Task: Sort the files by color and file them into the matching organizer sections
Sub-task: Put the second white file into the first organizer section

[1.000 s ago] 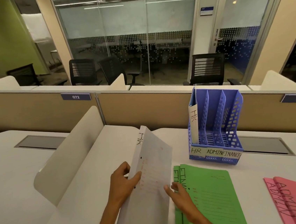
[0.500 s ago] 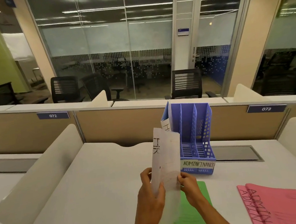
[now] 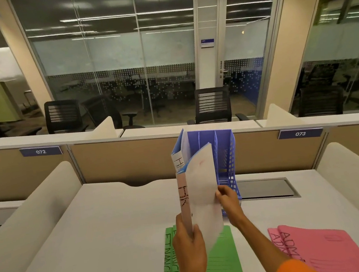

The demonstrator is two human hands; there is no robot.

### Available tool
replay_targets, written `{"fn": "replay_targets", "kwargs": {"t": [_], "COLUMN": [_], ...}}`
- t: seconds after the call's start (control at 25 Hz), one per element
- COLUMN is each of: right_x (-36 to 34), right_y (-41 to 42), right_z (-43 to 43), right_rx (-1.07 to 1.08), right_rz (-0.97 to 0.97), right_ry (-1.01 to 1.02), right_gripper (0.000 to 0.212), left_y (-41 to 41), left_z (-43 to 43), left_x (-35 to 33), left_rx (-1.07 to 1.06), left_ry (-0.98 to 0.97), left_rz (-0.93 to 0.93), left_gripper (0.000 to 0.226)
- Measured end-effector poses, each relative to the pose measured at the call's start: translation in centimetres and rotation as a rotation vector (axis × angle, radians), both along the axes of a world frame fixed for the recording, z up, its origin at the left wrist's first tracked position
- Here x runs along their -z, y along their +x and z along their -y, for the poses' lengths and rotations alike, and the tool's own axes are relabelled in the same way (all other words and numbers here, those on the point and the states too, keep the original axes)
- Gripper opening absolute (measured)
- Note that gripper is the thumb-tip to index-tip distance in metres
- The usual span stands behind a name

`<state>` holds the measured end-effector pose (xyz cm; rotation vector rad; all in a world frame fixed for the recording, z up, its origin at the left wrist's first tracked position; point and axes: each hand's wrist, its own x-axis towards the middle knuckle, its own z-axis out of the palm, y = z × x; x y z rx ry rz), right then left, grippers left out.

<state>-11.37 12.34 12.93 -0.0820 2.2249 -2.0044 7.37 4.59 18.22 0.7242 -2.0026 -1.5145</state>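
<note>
Head view: the left hand curls tight round the bottom of a tall white paper file marked HR and holds it up. The right hand pinches its right edge. At 12 o'clock stands one blue plastic organizer, with a second white file in its left part. Two green paper files lie at 6 o'clock and two pink paper files at 4 o'clock on the white desk.
</note>
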Motion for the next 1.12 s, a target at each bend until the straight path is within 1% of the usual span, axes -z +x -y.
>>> {"fn": "replay_targets", "kwargs": {"t": [0.12,0.2,0.32,0.44,0.48,0.52,0.72,0.88,1.12], "right_x": [-2.1,-2.4,-1.1,1.5,2.5,3.3,6.7,8.7,9.5], "right_y": [-1.8,-2.8,-3.8,-3.9,-3.9,-4.0,-4.0,-4.0,-4.2], "right_z": [-0.1,-0.2,-0.9,-1.9,-2.1,-2.3,-3.3,-3.7,-3.2], "right_rx": [-0.089,-0.126,-0.164,-0.283,-0.313,-0.336,-0.413,-0.369,-0.324], "right_rz": [-0.129,-0.209,-0.324,-0.410,-0.414,-0.406,-0.393,-0.427,-0.487], "right_ry": [0.034,0.157,0.520,0.943,1.043,1.101,1.178,1.184,1.229], "right_gripper": [0.021,0.029,0.045,0.063,0.068,0.071,0.078,0.085,0.088], "left_y": [-1.4,-2.5,-4.2,-6.2,-7.0,-7.9,-12.7,-16.7,-21.3], "left_z": [-0.3,-0.1,0.4,1.0,1.1,1.1,1.6,2.1,2.9], "left_x": [-0.7,-1.3,-2.2,-2.4,-2.5,-2.6,-2.7,-2.3,-0.4], "left_rx": [-0.028,-0.063,-0.136,-0.211,-0.226,-0.240,-0.239,-0.224,-0.152], "left_ry": [0.000,-0.009,-0.016,-0.018,-0.024,-0.035,-0.097,-0.114,-0.043], "left_rz": [-0.098,-0.170,-0.276,-0.332,-0.343,-0.357,-0.448,-0.474,-0.464], "left_gripper": [0.027,0.027,0.029,0.028,0.029,0.029,0.033,0.032,0.051]}}
